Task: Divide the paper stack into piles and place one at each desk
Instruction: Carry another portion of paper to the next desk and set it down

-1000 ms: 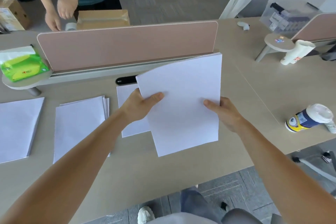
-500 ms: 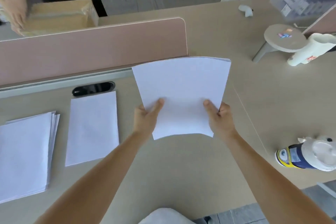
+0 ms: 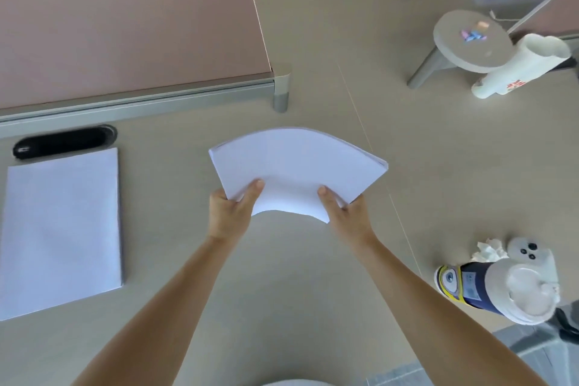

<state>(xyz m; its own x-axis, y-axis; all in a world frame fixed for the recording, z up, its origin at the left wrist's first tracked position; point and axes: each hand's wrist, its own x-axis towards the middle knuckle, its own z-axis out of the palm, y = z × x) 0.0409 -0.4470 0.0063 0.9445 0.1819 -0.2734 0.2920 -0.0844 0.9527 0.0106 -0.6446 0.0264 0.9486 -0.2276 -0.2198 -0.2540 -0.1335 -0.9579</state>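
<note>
Pinched at its near edge by the left hand (image 3: 230,213) and right hand (image 3: 347,213), thumbs on top, the stack (image 3: 297,163) now bows above the desk (image 3: 282,291), carried right of the pile (image 3: 62,229), probably bound for the next desk (image 3: 454,150).

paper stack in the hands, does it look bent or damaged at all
Bent, yes: the paper stack bows between the left hand and right hand, and its sheets fan slightly at the right corner. No tear shows.
</note>
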